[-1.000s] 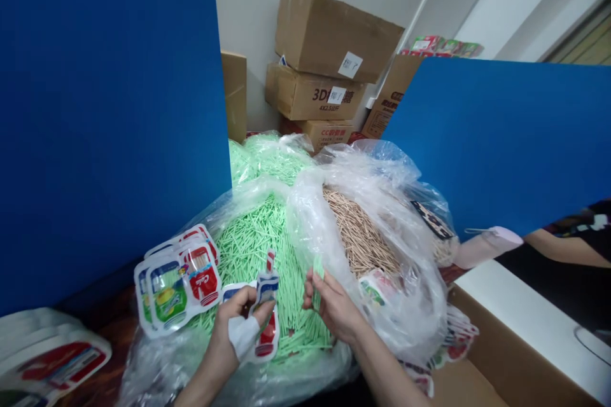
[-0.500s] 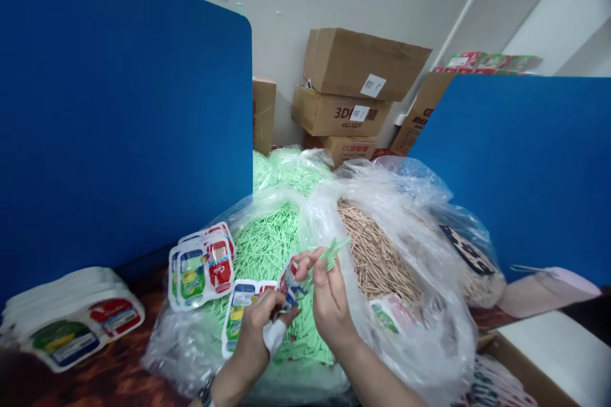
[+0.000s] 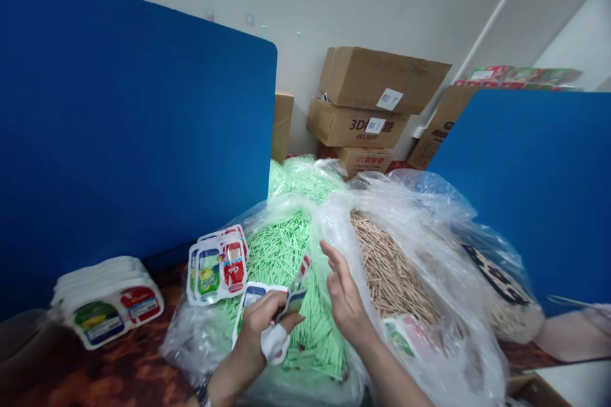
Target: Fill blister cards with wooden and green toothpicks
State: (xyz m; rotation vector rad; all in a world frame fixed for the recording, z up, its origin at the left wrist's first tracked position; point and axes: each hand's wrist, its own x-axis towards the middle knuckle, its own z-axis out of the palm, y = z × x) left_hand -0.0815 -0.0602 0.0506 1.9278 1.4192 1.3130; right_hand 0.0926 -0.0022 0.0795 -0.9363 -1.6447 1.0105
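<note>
My left hand [image 3: 260,334], with a white bandage on one finger, pinches a small printed pouch [image 3: 292,297] and holds it over a clear bag of green sticks [image 3: 281,254]. Just right of the pouch my right hand [image 3: 344,296] hovers with its fingers stretched apart, and nothing shows in them. A second clear bag, filled with brown sticks [image 3: 386,264], lies directly to the right of that hand. A small stack of printed pouches [image 3: 217,265] rests on the green sticks to the left of my left hand.
A larger stack of pouches [image 3: 107,302] lies on the dark wooden table at the left. Blue partitions [image 3: 133,133] stand at left and right [image 3: 529,184]. Cardboard boxes [image 3: 377,98] are piled against the back wall.
My right hand held a few green sticks at the pouch half a second ago; now its fingers are spread and it has drawn slightly away. The camera has tilted up and leftward.
</note>
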